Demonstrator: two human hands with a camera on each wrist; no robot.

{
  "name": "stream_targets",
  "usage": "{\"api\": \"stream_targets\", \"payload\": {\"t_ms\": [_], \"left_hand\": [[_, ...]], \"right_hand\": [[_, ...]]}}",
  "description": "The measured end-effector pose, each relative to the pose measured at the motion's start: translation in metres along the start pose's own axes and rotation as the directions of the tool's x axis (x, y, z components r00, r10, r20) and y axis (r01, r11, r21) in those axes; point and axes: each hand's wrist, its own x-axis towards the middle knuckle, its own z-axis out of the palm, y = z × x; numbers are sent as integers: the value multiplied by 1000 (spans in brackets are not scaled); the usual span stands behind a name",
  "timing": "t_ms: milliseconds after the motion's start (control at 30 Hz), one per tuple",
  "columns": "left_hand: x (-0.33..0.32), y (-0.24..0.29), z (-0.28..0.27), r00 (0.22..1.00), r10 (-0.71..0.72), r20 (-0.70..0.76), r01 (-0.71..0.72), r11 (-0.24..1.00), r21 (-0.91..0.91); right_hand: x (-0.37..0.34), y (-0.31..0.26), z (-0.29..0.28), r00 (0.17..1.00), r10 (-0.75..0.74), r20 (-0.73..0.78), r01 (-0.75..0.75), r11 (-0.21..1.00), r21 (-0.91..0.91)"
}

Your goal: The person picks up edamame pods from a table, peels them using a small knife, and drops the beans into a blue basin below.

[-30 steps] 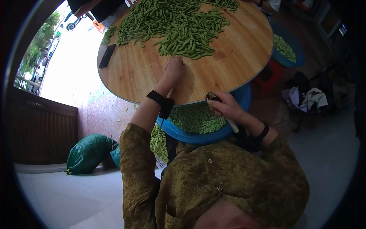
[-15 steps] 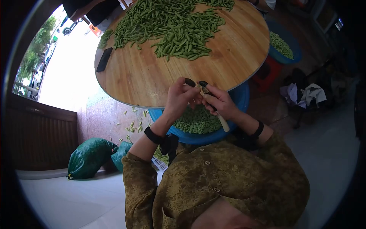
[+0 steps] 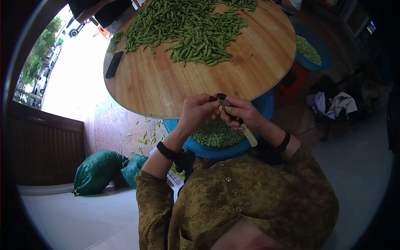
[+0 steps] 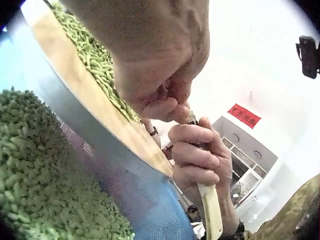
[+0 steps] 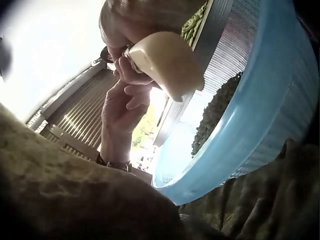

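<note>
The left hand and right hand meet just over the table's near edge, above a blue basin of shelled green beans. Curled right fingers grip a tool with a cream handle; in the left wrist view that handle sticks out below the fist. The left thumb and fingers pinch something small at the tool's top end, mostly hidden by the fingers. Dark covers show on fingertips of both hands. Green pods lie heaped on the round wooden table.
A black flat object lies at the table's left edge. Another blue basin with beans stands right, by a red stool. Green sacks and scattered pods are on the floor at left. Other people are partly visible across the table.
The left hand has come back from near the pod heap to meet the right hand. Over the last half second both hands have lowered slightly toward the body, still together.
</note>
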Motion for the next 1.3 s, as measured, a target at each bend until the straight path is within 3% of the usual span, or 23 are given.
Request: {"api": "stream_targets", "payload": {"t_ms": [300, 433, 533, 633, 700, 800, 833, 900, 933, 1000, 1033, 1067, 1133, 1167, 1200, 1300], "left_hand": [[-8, -4, -1, 999, 23, 33, -22, 1000, -22], [-8, -9, 0, 998, 53, 13, -52, 996, -66], [-8, -13, -2, 997, 78, 1, -78, 997, 16], [-5, -22, -8, 997, 24, 76, -13, 990, -140], [-6, -26, -6, 967, 36, 251, 82, 893, -443], [-5, -26, 2, 961, 46, 274, 121, 820, -560], [-6, -27, 4, 962, 43, 271, 122, 817, -563], [-5, -28, 5, 994, -75, 74, 95, 940, -328], [-5, -28, 3, 994, -75, 74, 95, 940, -327], [-10, -26, -2, 999, 32, -18, -29, 982, 187], [-19, -22, -10, 965, 259, 31, -239, 830, 503], [-34, -9, -18, 885, 440, 153, -396, 538, 744], [-70, 17, -33, 964, 262, 53, -88, 121, 989], [-85, 26, -48, 996, 87, -19, 16, 27, 999], [-95, 31, -66, 999, 19, 41, -42, 37, 998], [-76, 35, -91, 998, 46, 38, -40, 65, 997]], "right_hand": [[0, 1, 1, 999, -31, -34, 28, 997, -68], [0, 0, 3, 998, -48, -51, 37, 980, -194], [-3, -2, 7, 994, -82, -75, 60, 965, -256], [-5, -4, 1, 996, -93, -2, 90, 963, -255], [-7, -5, -3, 994, -88, 59, 99, 970, -224], [-11, -5, -3, 994, -75, 76, 92, 964, -249], [-11, -1, -3, 997, -82, -7, 75, 944, -321], [-10, 0, 1, 992, -95, -85, 55, 919, -391], [-10, -2, 6, 986, -120, -117, 56, 894, -445], [-10, -3, 3, 979, -143, -148, 52, 867, -495], [-10, -6, -7, 974, -109, -196, 20, 913, -408], [-11, -7, -14, 968, -72, -240, -7, 949, -316], [-18, -10, -18, 962, -85, -258, 10, 960, -279], [-19, -12, -18, 956, -96, -278, 25, 968, -248], [-21, -14, -15, 950, -107, -294, 34, 970, -241], [-16, -8, -12, 958, -80, -276, 2, 962, -272]]}}
